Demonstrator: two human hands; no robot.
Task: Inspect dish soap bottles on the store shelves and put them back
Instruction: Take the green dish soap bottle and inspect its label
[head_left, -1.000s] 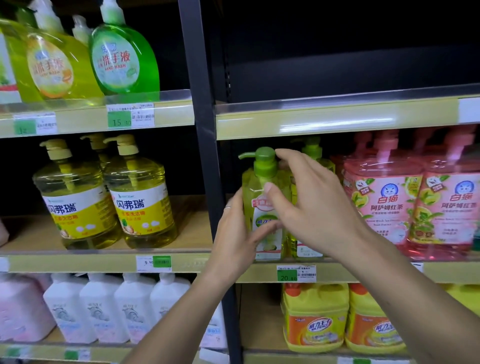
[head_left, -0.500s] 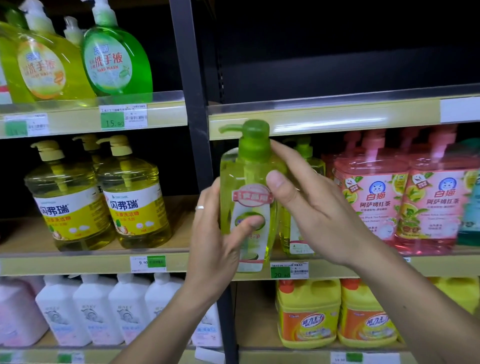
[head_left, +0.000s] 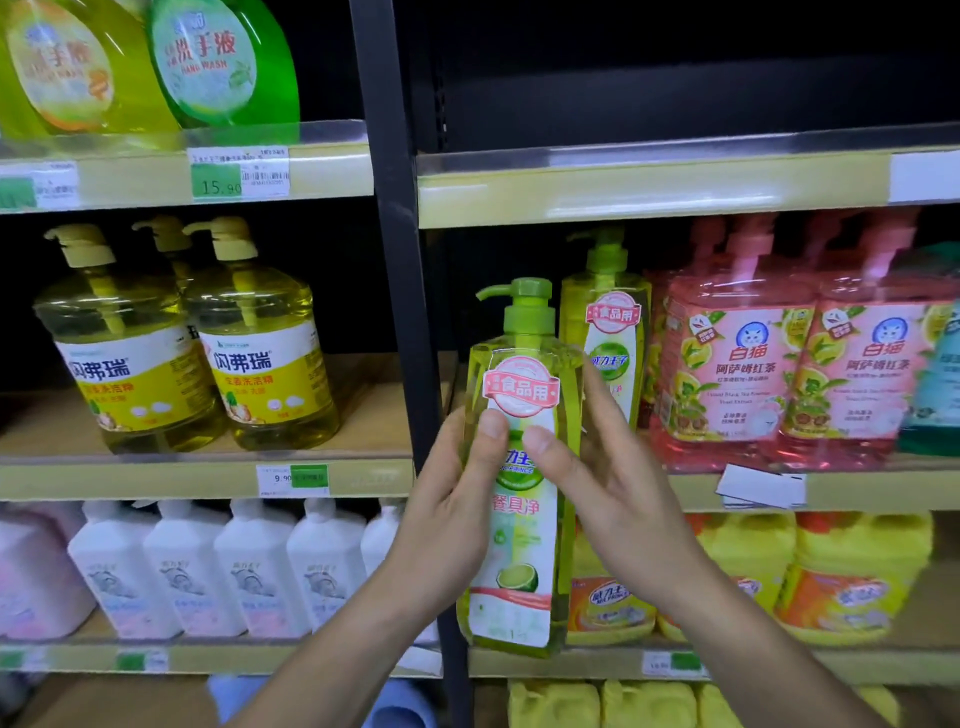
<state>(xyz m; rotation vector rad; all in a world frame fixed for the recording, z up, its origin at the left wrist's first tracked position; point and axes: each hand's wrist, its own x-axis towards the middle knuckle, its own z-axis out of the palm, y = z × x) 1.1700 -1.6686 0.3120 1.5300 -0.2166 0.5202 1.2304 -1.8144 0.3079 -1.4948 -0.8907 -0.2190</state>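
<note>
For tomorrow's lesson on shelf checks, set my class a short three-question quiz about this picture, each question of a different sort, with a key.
1. True or false: the green pump bottle stands on the shelf.
2. Which bottles stand right of the matching green bottle on the shelf? A) pink pump bottles B) white bottles C) blue bottles
3. Fill in: the left hand and right hand both press a ____ on the held bottle's front label.

Key
1. False: both hands hold it in front of the shelves.
2. A: the pink pump bottles.
3. thumb
</note>
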